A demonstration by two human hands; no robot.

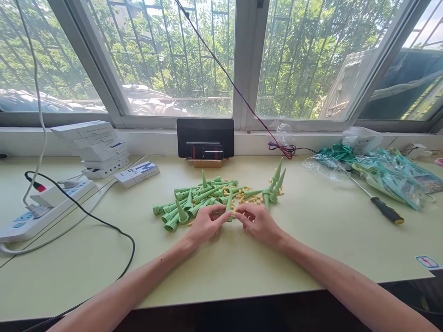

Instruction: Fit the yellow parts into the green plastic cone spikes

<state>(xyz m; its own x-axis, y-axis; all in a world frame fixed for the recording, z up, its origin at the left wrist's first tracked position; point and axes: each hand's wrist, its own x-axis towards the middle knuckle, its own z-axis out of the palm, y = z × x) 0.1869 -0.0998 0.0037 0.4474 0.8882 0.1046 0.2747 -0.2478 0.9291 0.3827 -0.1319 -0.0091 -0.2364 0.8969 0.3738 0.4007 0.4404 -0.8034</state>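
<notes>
My left hand (208, 222) is closed around the lower part of a green plastic spike (229, 201), which stands upright with its point up. My right hand (260, 222) meets it from the right, thumb and forefinger pinched on a small yellow plug (234, 211) at the spike's lower end. The fingers partly cover that contact, so how far the plug sits in cannot be told. Behind my left hand lies a heap of hollow green spikes (169, 216). Loose yellow plugs (254, 199) are scattered behind my hands. Several spikes with yellow plugs (275, 186) stand grouped at the right.
A tablet (204, 131) with a phone (207, 152) in front leans by the window. White boxes (100, 147) and a power strip (48, 210) with cables occupy the left. A screwdriver (386, 210) and bagged green parts (387, 173) lie right. The table's front edge (235, 299) is close.
</notes>
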